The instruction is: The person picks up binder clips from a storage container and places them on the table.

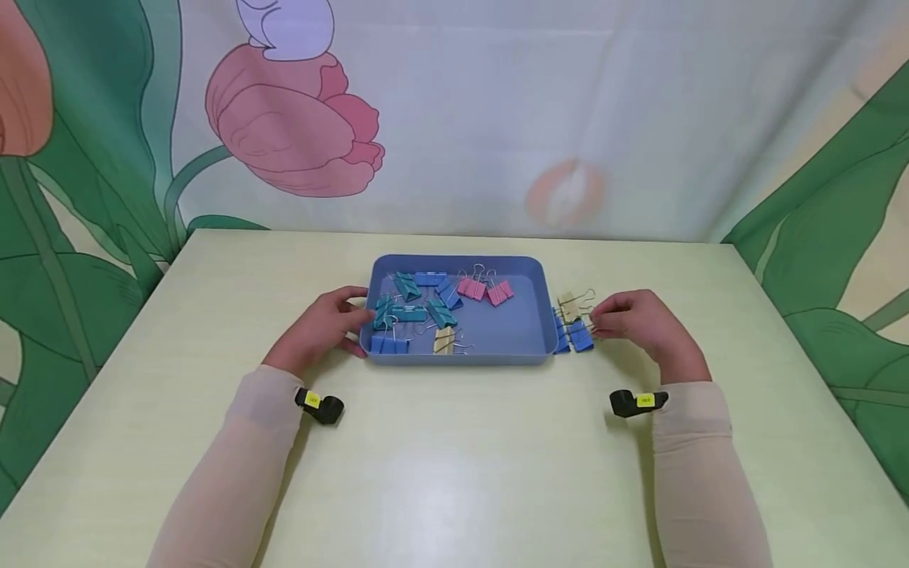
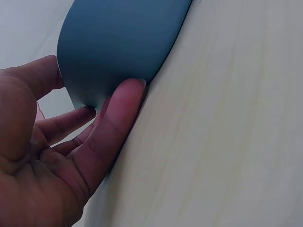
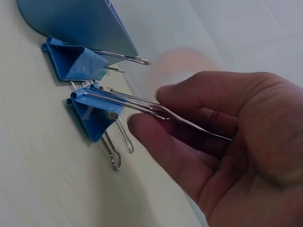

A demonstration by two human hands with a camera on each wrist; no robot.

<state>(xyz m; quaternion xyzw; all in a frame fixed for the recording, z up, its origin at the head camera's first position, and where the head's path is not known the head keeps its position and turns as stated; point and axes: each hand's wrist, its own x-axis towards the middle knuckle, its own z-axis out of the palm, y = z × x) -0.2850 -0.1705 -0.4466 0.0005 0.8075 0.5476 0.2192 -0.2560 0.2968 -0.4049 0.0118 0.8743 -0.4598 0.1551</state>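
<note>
A blue tray (image 1: 507, 335) lies on the table, holding several binder clips in teal, blue, pink and yellow. At its left end my left hand (image 1: 312, 331) holds the wall, the thumb (image 2: 118, 111) low on the outside and a finger over the rim. Beyond the right end, two blue binder clips (image 1: 581, 335) and a yellow binder clip (image 1: 570, 306) stand close to the tray. My right hand (image 1: 642, 323) pinches the wire handles (image 3: 142, 106) of the nearer blue binder clip (image 3: 97, 116) between thumb and finger. The other blue clip (image 3: 75, 61) sits against the tray wall.
Inside the tray, teal clips (image 1: 408, 313) crowd the left half, pink clips (image 1: 472, 288) sit near the back, and a yellow clip (image 1: 443, 341) lies by the front wall. The pale table (image 1: 454, 457) stretches to a printed curtain (image 1: 461, 118) behind.
</note>
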